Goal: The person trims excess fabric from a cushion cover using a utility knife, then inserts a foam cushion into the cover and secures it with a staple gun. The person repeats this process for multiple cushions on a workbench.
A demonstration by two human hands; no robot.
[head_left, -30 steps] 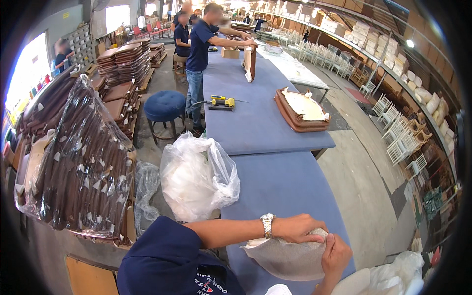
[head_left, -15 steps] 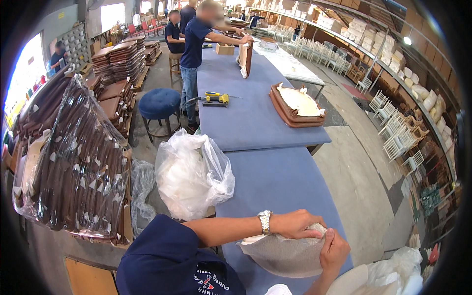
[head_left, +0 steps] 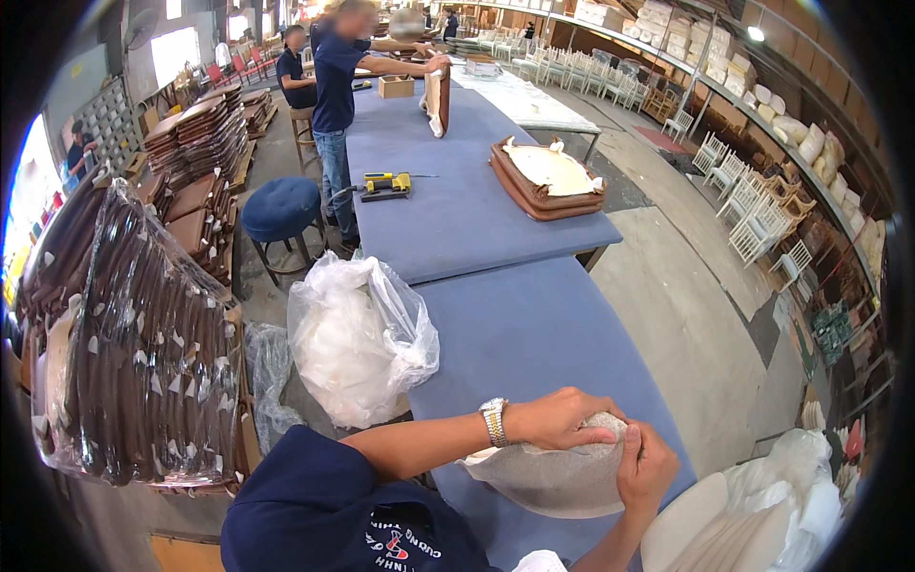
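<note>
The long blue bench runs near to far. At its near end, right side, we've got a beige cloth piece. Our L hand has its grip curled tight on the top edge; our R hand has a closed grip on the right edge, thumb up. Clear bag w/ white stuff at left; brown cushions far.

Bright rectangular windows break the pale grey wall at the far left, near a round grey fan. A round, blue upholstered stool with dark legs stands on the grey concrete floor beside long, flat blue-topped tables. White slat-backed chairs line the right side; a white lamp glows overhead.
</note>
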